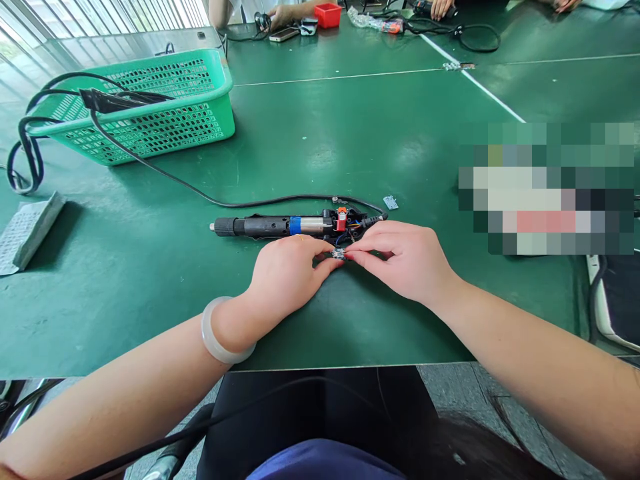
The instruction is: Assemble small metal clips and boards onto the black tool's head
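Between both hands is a small circuit board (339, 253), pale with dark marks and partly covered by fingertips. My left hand (290, 270), with a white bangle on its wrist, pinches the board's left side. On the other side, the thumb and finger of my right hand (403, 257) close on its right edge. Just beyond them lies an opened electric screwdriver (267, 227), its motor, blue band, red switch (341, 219) and thin coloured wires exposed. The screwdriver's black cable (220, 202) leaves its right end and curves back leftward. My fingers hide part of the near casing.
A green basket (165, 110) with black cables stands at the back left. A paper-covered block (30, 233) lies at the left. Beyond the screwdriver is a small pale piece (391, 202). A blurred-out patch covers the right side. Other people's hands and a red box (328, 15) are across the table.
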The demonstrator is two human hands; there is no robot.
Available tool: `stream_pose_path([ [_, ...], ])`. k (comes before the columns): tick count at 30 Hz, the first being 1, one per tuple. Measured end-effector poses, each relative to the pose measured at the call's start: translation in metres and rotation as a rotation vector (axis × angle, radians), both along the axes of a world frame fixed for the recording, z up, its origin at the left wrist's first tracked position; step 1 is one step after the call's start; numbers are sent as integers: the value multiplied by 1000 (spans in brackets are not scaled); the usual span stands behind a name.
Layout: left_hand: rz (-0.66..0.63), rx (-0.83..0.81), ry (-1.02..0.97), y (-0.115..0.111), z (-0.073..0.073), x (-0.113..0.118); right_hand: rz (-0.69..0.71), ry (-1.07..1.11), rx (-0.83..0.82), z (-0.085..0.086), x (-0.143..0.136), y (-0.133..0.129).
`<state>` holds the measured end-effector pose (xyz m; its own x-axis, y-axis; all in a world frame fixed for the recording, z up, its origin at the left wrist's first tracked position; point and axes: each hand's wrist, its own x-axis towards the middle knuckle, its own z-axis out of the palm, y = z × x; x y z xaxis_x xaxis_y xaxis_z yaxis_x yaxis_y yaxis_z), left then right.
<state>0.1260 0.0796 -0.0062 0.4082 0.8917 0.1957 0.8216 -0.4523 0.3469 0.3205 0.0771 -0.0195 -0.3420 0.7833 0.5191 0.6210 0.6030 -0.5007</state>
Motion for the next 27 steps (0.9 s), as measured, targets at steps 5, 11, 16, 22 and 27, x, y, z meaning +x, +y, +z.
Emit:
stream_pose_path([
  [5,-3,-6,-3,0,0,0,8,-42,48,-1,0,0],
  [11,-3,1,-11,0,0,0,-16,-114,94,-2,0,-2],
  [16,1,0,-21,0,1,1,-37,-159,128,-2,1,-3],
  [22,4,-1,-13,0,0,0,-38,-160,133,-3,1,-3],
  [27,3,-5,-9,0,0,0,-51,-121,119,-1,0,-4],
])
